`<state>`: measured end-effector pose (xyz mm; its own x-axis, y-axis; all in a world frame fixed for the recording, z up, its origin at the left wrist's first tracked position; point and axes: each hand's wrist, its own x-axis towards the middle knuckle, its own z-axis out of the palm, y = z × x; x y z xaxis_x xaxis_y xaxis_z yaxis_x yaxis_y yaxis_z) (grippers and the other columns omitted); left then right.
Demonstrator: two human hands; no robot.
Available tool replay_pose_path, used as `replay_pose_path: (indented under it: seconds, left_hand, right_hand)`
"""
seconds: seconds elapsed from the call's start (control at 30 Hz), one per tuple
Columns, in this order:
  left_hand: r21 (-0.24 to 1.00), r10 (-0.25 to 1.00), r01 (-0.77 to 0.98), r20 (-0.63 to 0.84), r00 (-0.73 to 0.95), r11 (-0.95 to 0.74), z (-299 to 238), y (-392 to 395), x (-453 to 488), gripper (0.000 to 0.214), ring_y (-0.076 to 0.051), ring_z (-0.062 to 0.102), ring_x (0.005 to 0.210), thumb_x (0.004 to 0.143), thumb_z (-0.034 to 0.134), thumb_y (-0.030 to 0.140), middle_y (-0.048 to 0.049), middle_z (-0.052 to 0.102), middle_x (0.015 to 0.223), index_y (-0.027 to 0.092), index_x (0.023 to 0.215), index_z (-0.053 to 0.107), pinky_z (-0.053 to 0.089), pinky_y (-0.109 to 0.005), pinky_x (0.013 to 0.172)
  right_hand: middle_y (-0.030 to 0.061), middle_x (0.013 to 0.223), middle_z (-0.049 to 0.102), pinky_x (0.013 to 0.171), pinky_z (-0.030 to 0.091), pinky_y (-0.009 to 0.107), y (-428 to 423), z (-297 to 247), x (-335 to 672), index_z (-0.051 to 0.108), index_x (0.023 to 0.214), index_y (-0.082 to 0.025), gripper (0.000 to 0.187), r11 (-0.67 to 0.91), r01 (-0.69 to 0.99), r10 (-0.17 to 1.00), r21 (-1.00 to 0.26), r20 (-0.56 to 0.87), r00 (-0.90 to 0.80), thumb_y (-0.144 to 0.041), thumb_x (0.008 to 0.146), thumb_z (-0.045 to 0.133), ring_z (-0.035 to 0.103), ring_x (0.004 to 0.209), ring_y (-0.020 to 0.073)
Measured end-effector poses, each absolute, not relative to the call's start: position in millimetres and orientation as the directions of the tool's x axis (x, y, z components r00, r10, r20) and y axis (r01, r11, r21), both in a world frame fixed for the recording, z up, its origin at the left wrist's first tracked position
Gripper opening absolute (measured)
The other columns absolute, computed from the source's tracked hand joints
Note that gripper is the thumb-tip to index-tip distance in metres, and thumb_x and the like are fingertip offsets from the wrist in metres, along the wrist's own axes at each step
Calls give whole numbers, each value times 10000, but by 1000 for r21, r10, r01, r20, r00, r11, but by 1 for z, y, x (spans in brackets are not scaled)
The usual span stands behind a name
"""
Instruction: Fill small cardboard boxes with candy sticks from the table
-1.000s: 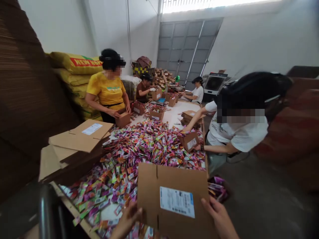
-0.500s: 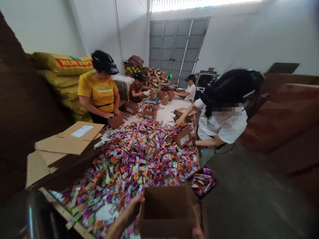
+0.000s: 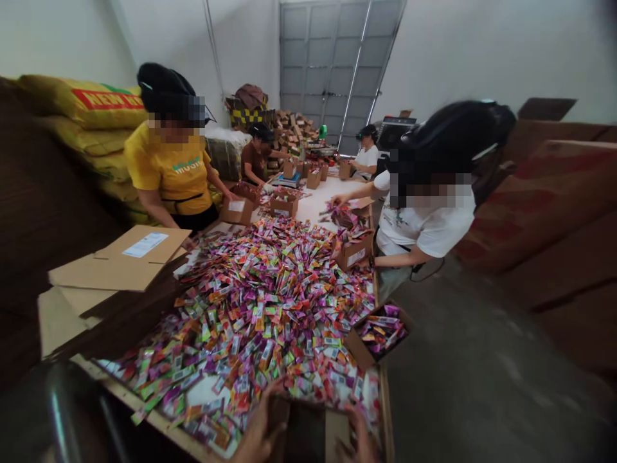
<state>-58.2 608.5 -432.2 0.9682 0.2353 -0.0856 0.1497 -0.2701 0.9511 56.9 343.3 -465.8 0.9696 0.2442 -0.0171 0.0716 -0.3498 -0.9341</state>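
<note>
At the lower edge of the head view is an open cardboard box (image 3: 306, 432), its dark inside facing me. My left hand (image 3: 263, 421) grips its left side, with fingers curled over the edge. The right side is held by my right hand (image 3: 360, 432), whose fingers are partly blurred against a flap. Just beyond the box spreads a large heap of small colourful sachets (image 3: 270, 302) on the white tabletop. To the right, a second cardboard box (image 3: 361, 347) filled with sachets sits tilted at the table's edge.
Flattened cardboard boxes (image 3: 120, 270) lie stacked at the left. A co-worker in yellow (image 3: 168, 167) stands far left by a box; another in white (image 3: 424, 218) reaches over a filled box (image 3: 355, 251) on the right. Two more people sit farther back. The table's wooden rim (image 3: 144, 421) runs along the near left.
My box has tipped and moved lower, and my left hand now lies nearer its top edge. The white-shirted co-worker lifts a handful of sachets. The view has tilted down.
</note>
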Motion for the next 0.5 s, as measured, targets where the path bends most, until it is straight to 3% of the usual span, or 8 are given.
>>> replay_pose_path:
  seconds: [0.07,0.13,0.23,0.3,0.4,0.5]
  left_hand:
    - [940,241,143,-67,968,-309,-434,613,-74,570,-316,294,1465,937,394,562,-177,372,1546,252,1406,490,232,-512,1201]
    - [931,177,158,-103,979,-330,-432,623,-89,542,-336,267,1474,922,413,589,-164,365,1554,279,1335,579,240,-526,1192]
    - [929,17,217,-222,975,-301,-421,636,-101,832,-402,106,1502,740,590,745,-170,206,1623,282,1425,501,170,-584,1192]
    - [929,-31,262,-279,960,-260,-409,636,-97,1009,-420,82,1501,625,655,798,-188,163,1630,264,1456,453,162,-595,1188]
    - [915,146,314,-285,947,-251,-395,624,-78,759,-400,269,1449,699,638,746,-214,389,1498,217,1242,610,243,-559,1170]
    - [924,312,332,-264,913,-190,-393,610,-59,595,-347,452,1301,783,595,671,-180,550,1279,200,1147,595,319,-505,1132]
  right_hand:
    - [120,1159,702,928,575,464,336,-470,61,752,968,-294,341,-334,94,352,-938,-32,935,-449,673,678,648,1130,342]
    - [124,1173,700,974,549,490,328,-471,65,784,871,-301,264,-364,115,426,-924,-55,903,-432,666,680,633,1156,358]
    - [112,1293,651,1060,467,536,317,-467,63,789,969,-341,337,-414,63,441,-908,-139,887,-493,688,681,535,1279,384]
    - [97,1347,619,1122,385,536,314,-462,58,752,1093,-351,430,-414,-20,459,-910,-228,859,-567,737,648,437,1368,364]
    - [104,1369,603,1153,331,518,319,-453,51,757,1072,-320,515,-370,-163,422,-914,-322,847,-684,766,562,394,1405,345]
    - [112,1364,596,1122,391,497,332,-450,47,706,1116,-302,550,-350,-188,303,-918,-301,904,-667,710,641,473,1350,335]
